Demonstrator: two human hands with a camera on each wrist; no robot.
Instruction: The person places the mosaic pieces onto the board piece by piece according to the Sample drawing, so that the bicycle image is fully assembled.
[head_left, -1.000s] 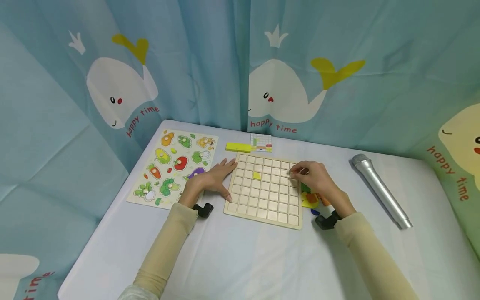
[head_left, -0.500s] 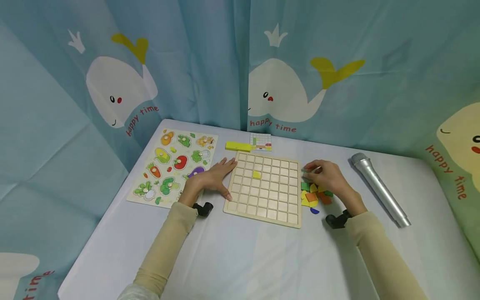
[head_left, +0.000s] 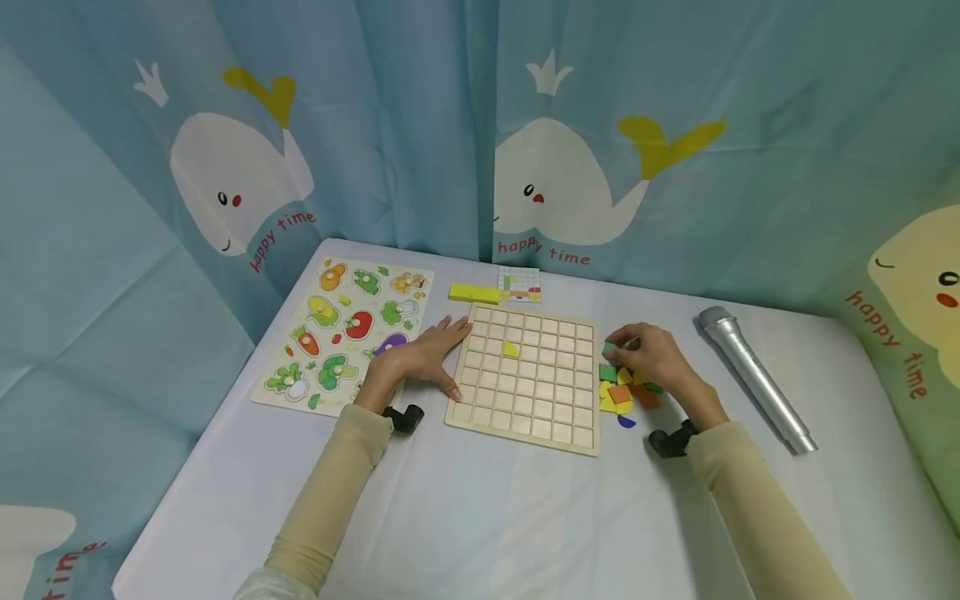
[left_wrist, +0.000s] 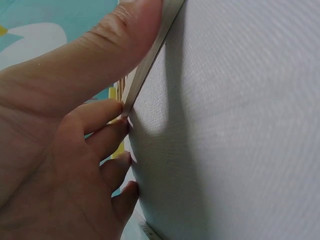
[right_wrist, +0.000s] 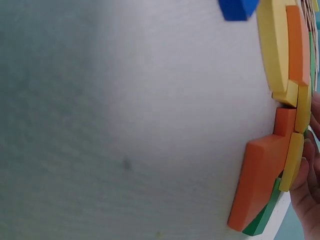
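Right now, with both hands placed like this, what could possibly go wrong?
The right hand pinches a green piece beside the crowded pile, so it might nudge neighbouring pieces. The left hand touches the left edge of the grid board; a push there could shift the board into the pile, which lies close to its right edge. The blue piece at the pile's near side could be brushed by the black wrist device.

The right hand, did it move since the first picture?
Yes, the right hand moved rightward, from reaching over the board to beside its right edge.
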